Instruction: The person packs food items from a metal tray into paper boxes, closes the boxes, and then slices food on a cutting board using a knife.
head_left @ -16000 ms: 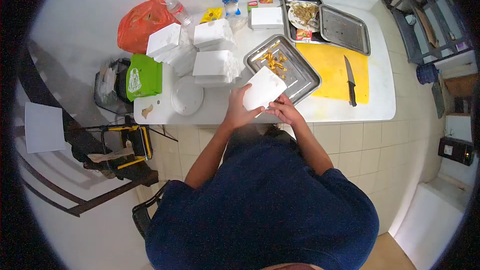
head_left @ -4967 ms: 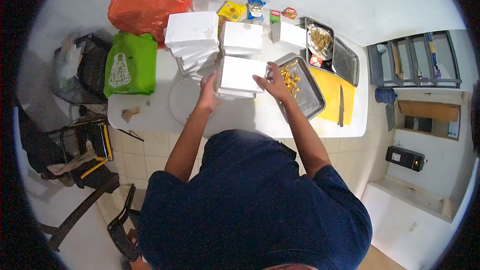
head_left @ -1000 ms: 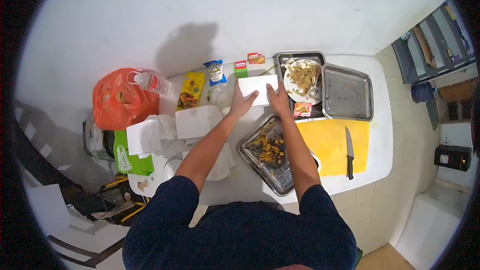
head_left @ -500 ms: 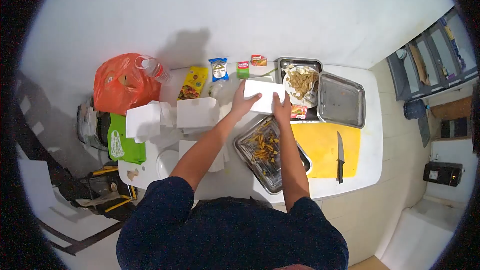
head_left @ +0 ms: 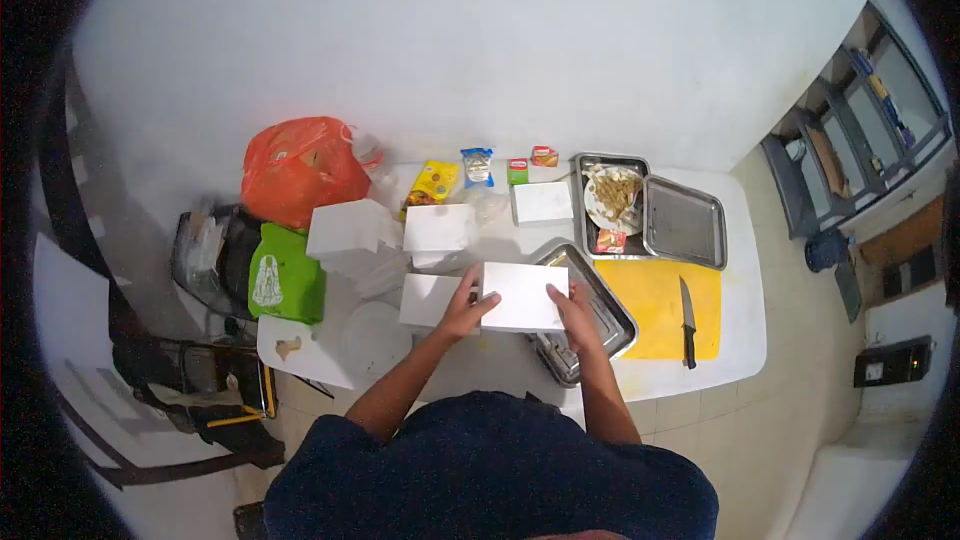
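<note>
Both forearms slant up from six o'clock. Left hand [head_left: 467, 308] and right hand [head_left: 577, 318] clamp the white box [head_left: 522, 294] at its nine and three o'clock ends, hiding part of the metal tray [head_left: 617, 323]. A box stack [head_left: 425, 298] sits at nine; a yellow board [head_left: 640, 312] bears a knife [head_left: 689, 322] at three.

White table [head_left: 744, 325]: white boxes [head_left: 440, 227] stood left and centre, yellow packet [head_left: 433, 183] and blue packet [head_left: 477, 167] behind; yellow board [head_left: 650, 310] and metal trays [head_left: 684, 222] lay right.
</note>
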Tool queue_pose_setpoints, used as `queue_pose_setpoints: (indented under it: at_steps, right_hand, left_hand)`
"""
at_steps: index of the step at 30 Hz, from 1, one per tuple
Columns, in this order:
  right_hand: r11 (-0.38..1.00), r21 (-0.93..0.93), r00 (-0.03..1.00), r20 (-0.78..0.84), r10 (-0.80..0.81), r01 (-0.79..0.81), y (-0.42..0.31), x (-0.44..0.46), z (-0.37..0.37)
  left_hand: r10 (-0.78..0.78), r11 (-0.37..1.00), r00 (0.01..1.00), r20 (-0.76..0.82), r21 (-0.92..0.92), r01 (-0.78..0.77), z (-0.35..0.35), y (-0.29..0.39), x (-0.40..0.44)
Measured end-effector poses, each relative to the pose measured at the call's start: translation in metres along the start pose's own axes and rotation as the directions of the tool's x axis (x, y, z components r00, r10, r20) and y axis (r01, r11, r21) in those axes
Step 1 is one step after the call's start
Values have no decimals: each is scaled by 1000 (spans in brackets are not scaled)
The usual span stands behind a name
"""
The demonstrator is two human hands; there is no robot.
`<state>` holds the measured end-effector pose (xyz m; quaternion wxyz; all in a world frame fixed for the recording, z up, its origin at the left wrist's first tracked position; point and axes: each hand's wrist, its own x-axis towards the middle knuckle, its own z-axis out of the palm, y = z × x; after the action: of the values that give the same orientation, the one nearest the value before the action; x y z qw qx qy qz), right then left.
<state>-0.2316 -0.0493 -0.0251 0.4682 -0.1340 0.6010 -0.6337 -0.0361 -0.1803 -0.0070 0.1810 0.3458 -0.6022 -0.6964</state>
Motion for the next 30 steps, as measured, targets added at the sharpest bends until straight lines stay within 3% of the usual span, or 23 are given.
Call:
queue_pose_setpoints:
  at_steps: [1,5,6,10,14,17,18,22,26,28,29,30]
  right_hand:
    - [998,48,999,38,27,-29,0,-10,8]
    - [990,41,987,93,133,-138,-4,-36,44]
    - [983,69,982,99,163,-170,1,-38,51]
    - [990,-29,984,109,142,-140,-11,-57,86]
    - [972,-148,954,209,213,-185,-28,-78,121]
    - [970,-166,937,272,219,-179,-2,-77,131]
    - [972,-164,931,299,212,-168,1,-79,138]
    - [955,-126,914,278,295,-270,9,-89,162]
    - [952,-20,916,267,301,-307,62,-60,153]
    - [952,63,901,346,261,-299,66,-52,151]
    - [938,62,909,274,313,-341,58,-54,153]
    - [945,86,915,292,279,-316,61,-47,149]
  left_hand:
    - [-36,999,999,-31,-29,35,-8,-3,-13]
    - [155,987,981,-117,-22,-158,-44,-41,-32]
    - [125,992,985,-121,-8,-126,-41,-16,-50]
    - [132,881,985,-113,-443,-169,-55,-25,-73]
    - [264,919,924,-275,-219,-328,-68,-11,-116]
    - [120,869,958,-262,-439,-229,-93,-45,-130]
    - [113,872,934,-339,-417,-257,-99,-52,-133]
    - [55,949,876,-479,-247,-195,-128,-60,-159]
    - [170,951,788,-591,-112,-289,-148,-69,-171]
    - [152,932,799,-582,-186,-313,-153,-70,-176]
    - [145,919,803,-578,-221,-326,-156,-71,-178]
    - [185,931,784,-593,-149,-333,-158,-79,-178]
